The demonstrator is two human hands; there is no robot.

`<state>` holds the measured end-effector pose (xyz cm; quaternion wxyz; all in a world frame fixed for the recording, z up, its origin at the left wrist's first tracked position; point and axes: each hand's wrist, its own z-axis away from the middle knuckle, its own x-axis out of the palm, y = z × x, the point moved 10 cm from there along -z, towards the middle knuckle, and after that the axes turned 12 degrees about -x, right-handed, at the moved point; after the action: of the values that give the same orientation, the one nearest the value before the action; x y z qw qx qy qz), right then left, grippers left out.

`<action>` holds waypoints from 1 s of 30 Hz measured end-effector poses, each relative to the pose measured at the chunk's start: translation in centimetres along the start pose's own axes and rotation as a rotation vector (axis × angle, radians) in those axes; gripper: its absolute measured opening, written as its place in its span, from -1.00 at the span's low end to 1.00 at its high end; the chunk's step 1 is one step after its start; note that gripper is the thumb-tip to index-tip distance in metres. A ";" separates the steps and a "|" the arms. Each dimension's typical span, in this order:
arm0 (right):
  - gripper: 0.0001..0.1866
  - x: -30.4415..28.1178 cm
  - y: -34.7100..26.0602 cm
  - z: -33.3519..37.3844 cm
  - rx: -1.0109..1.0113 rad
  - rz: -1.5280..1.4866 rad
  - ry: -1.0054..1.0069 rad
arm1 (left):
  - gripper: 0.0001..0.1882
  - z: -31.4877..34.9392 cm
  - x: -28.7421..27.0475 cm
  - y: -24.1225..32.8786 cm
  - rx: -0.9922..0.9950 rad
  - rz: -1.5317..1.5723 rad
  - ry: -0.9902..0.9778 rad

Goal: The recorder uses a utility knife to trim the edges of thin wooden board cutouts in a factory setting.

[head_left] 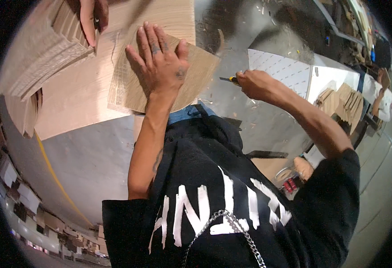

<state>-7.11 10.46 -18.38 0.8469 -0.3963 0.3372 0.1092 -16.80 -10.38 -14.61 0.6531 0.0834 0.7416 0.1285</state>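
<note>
My left hand point(163, 67) lies flat, fingers spread, on a wood-grain panel point(198, 67). That panel rests at an angle on a larger pale wood-grain surface point(73, 100), near its right edge. Off to the right of the panel, my right hand point(257, 85) is closed around a yellow and black utility knife point(233, 80). Its blade points left, toward the panel but apart from it. Most of the knife's handle is hidden in my fist.
Another person's hand point(88, 22) touches a stack of wood-grain panels point(48, 62) at upper left. White boards point(281, 71) and brown pieces point(339, 102) stand at right, with a person in white point(381, 100) beyond. Scraps litter the grey floor point(267, 129).
</note>
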 end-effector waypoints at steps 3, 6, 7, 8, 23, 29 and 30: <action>-0.69 2.0 4.9 1.8 0.514 -0.062 -0.042 | -0.35 -0.6 -0.3 0.3 0.021 -0.023 0.037; -0.72 0.9 5.4 5.9 0.542 -0.112 0.374 | -0.44 -0.5 -1.4 0.8 0.095 -0.014 0.063; -0.66 1.5 5.7 6.8 0.541 -0.225 0.474 | -0.46 0.0 -1.2 1.8 0.187 0.067 -0.022; -0.61 1.7 5.4 7.8 0.528 -0.363 0.694 | -0.49 0.4 -1.3 3.0 0.275 0.141 -0.105; -0.76 8.8 -2.6 -4.0 0.302 -1.616 1.458 | -0.78 2.8 1.0 9.3 0.549 0.368 -0.359; -0.66 5.9 -3.9 -2.6 0.401 -1.418 1.680 | -0.32 -0.6 -0.6 -4.0 0.178 0.153 -0.226; -0.68 5.0 -4.1 -2.9 0.450 -1.339 1.656 | -0.24 -0.5 -4.0 -5.3 0.226 0.056 0.158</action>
<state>-2.87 5.15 -20.55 0.2976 -0.2861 0.5314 -0.7398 -16.55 -16.66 -12.35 0.5754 0.1665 0.7978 0.0685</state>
